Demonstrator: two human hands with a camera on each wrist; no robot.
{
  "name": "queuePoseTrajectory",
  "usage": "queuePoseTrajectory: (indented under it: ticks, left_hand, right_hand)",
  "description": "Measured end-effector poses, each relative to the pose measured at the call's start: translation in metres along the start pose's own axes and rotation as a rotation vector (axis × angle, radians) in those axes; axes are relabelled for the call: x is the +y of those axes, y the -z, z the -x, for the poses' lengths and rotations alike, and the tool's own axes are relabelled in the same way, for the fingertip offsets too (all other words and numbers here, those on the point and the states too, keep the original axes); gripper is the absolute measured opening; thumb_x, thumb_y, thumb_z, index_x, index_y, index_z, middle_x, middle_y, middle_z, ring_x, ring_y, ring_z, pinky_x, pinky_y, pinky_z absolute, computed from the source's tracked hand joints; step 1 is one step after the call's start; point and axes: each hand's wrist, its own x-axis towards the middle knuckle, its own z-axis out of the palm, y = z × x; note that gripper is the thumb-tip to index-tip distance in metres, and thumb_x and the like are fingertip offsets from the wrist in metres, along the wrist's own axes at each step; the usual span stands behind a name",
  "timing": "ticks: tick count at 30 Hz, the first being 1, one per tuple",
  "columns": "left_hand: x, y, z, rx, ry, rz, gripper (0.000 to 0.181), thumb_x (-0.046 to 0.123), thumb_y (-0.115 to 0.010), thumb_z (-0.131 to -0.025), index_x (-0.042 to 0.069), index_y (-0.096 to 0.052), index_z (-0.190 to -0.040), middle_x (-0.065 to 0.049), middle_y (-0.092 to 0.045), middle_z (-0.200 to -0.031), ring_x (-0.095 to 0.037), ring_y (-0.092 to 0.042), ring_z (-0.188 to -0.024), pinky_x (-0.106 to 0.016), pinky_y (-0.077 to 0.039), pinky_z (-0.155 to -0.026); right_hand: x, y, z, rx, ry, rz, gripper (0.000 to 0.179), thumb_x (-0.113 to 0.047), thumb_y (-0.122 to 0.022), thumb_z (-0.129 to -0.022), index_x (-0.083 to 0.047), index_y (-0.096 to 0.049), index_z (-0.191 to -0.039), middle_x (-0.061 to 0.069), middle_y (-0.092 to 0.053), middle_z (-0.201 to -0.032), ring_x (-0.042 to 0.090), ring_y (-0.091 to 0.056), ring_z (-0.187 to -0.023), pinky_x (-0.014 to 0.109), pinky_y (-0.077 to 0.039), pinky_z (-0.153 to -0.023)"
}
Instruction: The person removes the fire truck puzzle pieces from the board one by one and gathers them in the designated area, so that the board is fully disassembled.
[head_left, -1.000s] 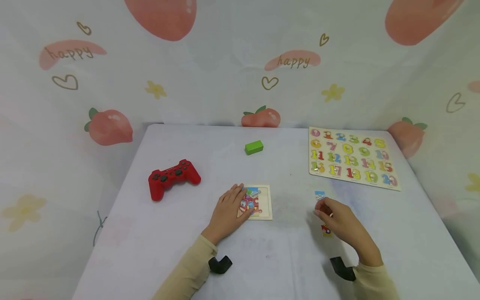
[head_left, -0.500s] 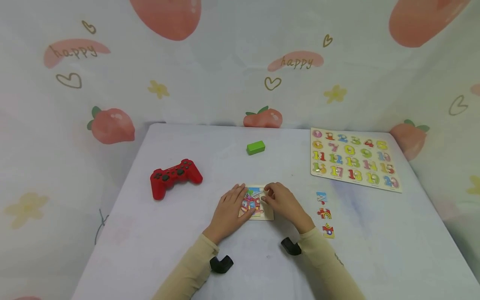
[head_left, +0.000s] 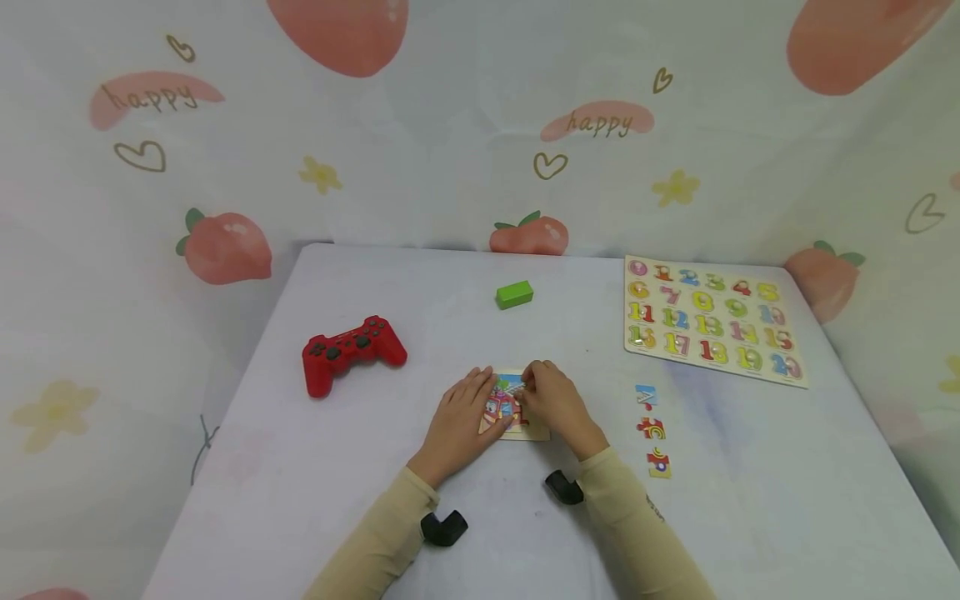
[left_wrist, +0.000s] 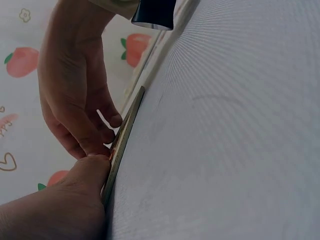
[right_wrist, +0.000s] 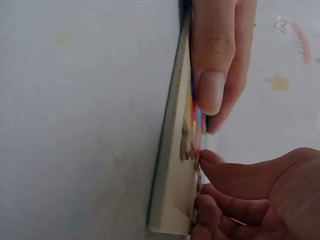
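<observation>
A small wooden jigsaw board with a colourful picture lies flat near the table's middle. My left hand rests on its left side with fingers extended, the thumb along the lower part. At the upper right of the board, my right hand pinches a jigsaw piece between thumb and fingers, mostly hidden by them. The right wrist view shows the left thumb over the picture. To the right lie three loose pieces in a column: a blue one, a red one and a red-and-yellow one.
A red game controller lies on the left of the white table. Behind the jigsaw sits a green block. A number board occupies the back right, and a printed cloth hangs behind the table.
My right hand has moved left from beside the loose pieces to the jigsaw board, then shifted slightly further left over it. The left hand has stayed on the board.
</observation>
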Motion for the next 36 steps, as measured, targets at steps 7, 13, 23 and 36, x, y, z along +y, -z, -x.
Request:
queuePoseTrajectory:
  ticks: [7, 13, 23, 36]
  left_hand:
    - [-0.001, -0.001, -0.001, 0.005, 0.009, 0.003, 0.072, 0.054, -0.052, -0.093, 0.009, -0.038, -0.147, -0.003, -0.035, -0.154, -0.02, -0.025, -0.145, -0.042, -0.025, -0.115]
    - [-0.002, 0.0, -0.002, 0.015, 0.008, 0.003, 0.072, 0.053, -0.053, -0.092, 0.008, -0.039, -0.146, -0.003, -0.036, -0.153, -0.021, -0.025, -0.144, -0.042, -0.025, -0.115]
    - [-0.002, -0.002, -0.002, 0.016, 0.011, 0.005, 0.072, 0.054, -0.054, -0.092, 0.009, -0.039, -0.146, -0.003, -0.036, -0.153, -0.021, -0.026, -0.144, -0.043, -0.026, -0.115]
    - [-0.001, -0.003, 0.0, 0.007, 0.016, 0.011, 0.073, 0.055, -0.052, -0.092, 0.009, -0.038, -0.147, -0.002, -0.035, -0.154, -0.021, -0.024, -0.145, -0.042, -0.025, -0.115]
  right_hand:
    - [-0.001, -0.003, 0.001, 0.033, 0.004, 0.0, 0.022, -0.015, -0.072, -0.086, -0.001, -0.059, -0.097, 0.009, -0.056, -0.089, 0.02, -0.056, -0.077, 0.037, -0.051, -0.072]
    - [-0.003, -0.002, 0.0, 0.047, 0.009, 0.006, 0.022, -0.015, -0.072, -0.086, -0.002, -0.058, -0.096, 0.009, -0.055, -0.088, 0.02, -0.055, -0.076, 0.038, -0.05, -0.072]
    - [-0.002, 0.001, -0.005, 0.001, -0.01, -0.035, 0.023, -0.013, -0.074, -0.084, -0.003, -0.056, -0.095, 0.008, -0.057, -0.087, 0.019, -0.054, -0.076, 0.035, -0.048, -0.069]
    - [0.004, 0.009, -0.011, 0.023, -0.079, -0.247, 0.009, -0.013, -0.063, -0.091, -0.004, -0.063, -0.092, 0.007, -0.065, -0.088, 0.02, -0.059, -0.081, 0.033, -0.049, -0.069]
